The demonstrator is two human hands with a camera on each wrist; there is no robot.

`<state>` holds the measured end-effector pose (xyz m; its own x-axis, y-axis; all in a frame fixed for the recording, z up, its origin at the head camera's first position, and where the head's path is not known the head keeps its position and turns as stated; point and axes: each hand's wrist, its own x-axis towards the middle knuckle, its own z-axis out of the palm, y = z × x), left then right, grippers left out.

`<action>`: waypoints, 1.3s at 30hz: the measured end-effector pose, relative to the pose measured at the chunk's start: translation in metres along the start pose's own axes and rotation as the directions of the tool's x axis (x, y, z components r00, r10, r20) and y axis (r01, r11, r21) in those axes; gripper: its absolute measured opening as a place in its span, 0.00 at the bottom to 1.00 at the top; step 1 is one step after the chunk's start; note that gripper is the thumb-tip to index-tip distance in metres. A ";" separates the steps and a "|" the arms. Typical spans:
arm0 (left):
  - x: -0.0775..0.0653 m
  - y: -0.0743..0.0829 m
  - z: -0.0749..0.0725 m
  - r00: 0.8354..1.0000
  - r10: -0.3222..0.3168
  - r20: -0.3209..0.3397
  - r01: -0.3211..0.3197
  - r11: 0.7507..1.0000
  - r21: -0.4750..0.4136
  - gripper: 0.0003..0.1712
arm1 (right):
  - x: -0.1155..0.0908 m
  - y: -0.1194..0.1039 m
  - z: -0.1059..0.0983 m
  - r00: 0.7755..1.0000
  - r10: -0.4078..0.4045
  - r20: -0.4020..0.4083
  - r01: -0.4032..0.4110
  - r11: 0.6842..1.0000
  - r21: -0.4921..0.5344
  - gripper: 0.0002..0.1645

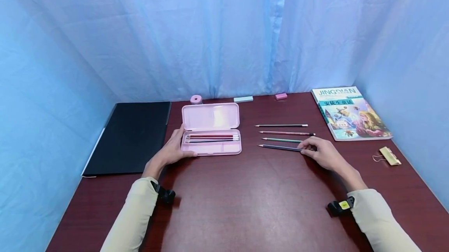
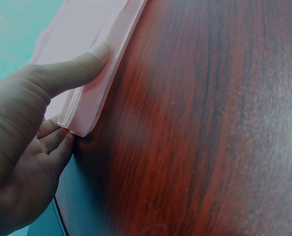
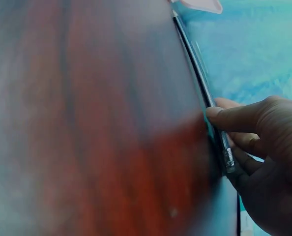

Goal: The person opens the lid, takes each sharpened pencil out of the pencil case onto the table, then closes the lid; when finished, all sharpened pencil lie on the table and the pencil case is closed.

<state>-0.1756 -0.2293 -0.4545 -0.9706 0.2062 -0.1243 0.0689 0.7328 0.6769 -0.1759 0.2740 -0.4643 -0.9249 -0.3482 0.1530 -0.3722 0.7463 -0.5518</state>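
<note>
An open pink pencil case [image 1: 210, 148] stands mid-table with its lid tipped back, several pencils [image 1: 212, 138] lying in its rear compartment. My left hand [image 1: 172, 150] grips its left end, thumb [image 2: 82, 69] along the front wall and fingers round the side. To the right of the case, my right hand [image 1: 322, 153] pinches a dark blue pencil [image 1: 278, 147] near its eraser end, the tip pointing left. Just behind it lie a green pencil [image 1: 280, 140], a red pencil [image 1: 285, 133] and a dark pencil [image 1: 280, 125], roughly parallel.
A black folder [image 1: 129, 139] lies at the left. Behind the case are a pink tape roll [image 1: 196, 99], a light blue eraser [image 1: 243, 99] and a pink eraser [image 1: 281, 96]. A picture book [image 1: 350, 113] and a gold binder clip [image 1: 389, 156] lie on the right.
</note>
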 end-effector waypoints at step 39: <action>-0.002 0.005 -0.002 1.000 -0.009 0.000 0.009 1.000 0.013 0.69 | 0.112 -0.130 0.074 0.954 -0.298 0.026 0.289 0.939 0.185 0.12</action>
<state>-0.1741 -0.2276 -0.4496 -0.9711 0.1999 -0.1306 0.0634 0.7432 0.6660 -0.2248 0.0955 -0.4363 -0.7694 -0.5694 0.2895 -0.6024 0.4957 -0.6257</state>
